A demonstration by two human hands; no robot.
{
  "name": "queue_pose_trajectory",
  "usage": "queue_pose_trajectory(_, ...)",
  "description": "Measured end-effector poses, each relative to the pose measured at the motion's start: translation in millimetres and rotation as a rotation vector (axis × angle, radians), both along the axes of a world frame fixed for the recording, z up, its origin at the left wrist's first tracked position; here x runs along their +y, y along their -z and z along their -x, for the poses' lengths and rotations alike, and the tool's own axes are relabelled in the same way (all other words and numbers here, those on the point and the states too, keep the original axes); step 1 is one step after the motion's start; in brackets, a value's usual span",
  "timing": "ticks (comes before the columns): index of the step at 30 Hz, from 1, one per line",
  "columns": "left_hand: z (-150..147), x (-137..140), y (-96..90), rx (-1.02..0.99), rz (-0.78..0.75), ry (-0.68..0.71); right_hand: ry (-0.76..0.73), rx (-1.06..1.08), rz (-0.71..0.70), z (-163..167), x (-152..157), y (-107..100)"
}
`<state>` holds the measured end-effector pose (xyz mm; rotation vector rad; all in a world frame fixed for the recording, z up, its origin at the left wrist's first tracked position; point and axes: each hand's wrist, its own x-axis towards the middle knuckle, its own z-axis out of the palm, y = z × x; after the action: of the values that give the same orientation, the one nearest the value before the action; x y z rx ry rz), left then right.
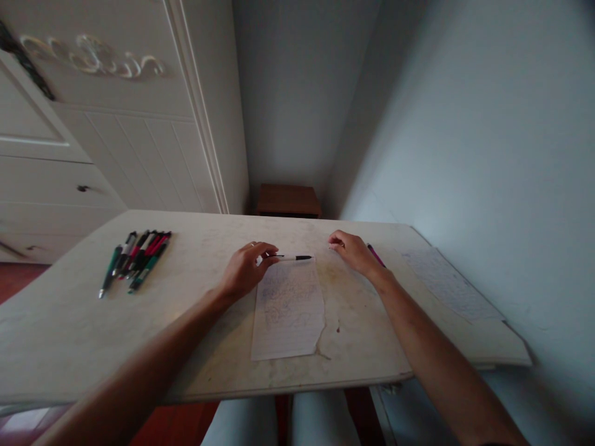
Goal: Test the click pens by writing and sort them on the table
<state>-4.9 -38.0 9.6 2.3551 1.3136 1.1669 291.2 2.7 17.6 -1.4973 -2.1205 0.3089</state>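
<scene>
My left hand pinches a white pen with a black grip between thumb and fingers. The pen lies nearly level, its black end pointing right, just over the top edge of a sheet of lined paper. Scribbled marks cover much of that sheet, and its lower right corner is torn. To the right, my right hand is closed above the table, fingertips together; a tiny pale bit shows at them, too small to name. Beside its wrist lies a purple pen, partly hidden by the hand.
A bunch of several pens lies on the left of the white table. Another written sheet rests at the right edge by the wall. A white cabinet stands behind left, with a brown wooden box-like piece beyond the table.
</scene>
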Motion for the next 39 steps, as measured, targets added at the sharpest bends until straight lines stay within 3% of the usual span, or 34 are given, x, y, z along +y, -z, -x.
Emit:
queue_pose_trajectory(15, -0.1, 0.4, 2.2, -0.016, 0.009, 0.017, -0.041, 0.009, 0.002, -6.4, 1.7, 1.5)
queue_pose_trajectory(22, -1.7, -0.8, -0.8, -0.056, 0.028, 0.003, -0.029, 0.23, -0.105, 2.5, -2.6, -7.3)
queue_pose_trajectory(29, -4.0, -1.9, -3.9, -0.151, 0.039, -0.021, -0.259, 0.351, 0.109, 30.2, -16.3, -1.6)
queue_pose_trajectory(39, -7.0, -3.5, -6.8, -0.221, 0.027, 0.017, -0.305, 0.39, 0.316, 43.5, -25.8, -1.6)
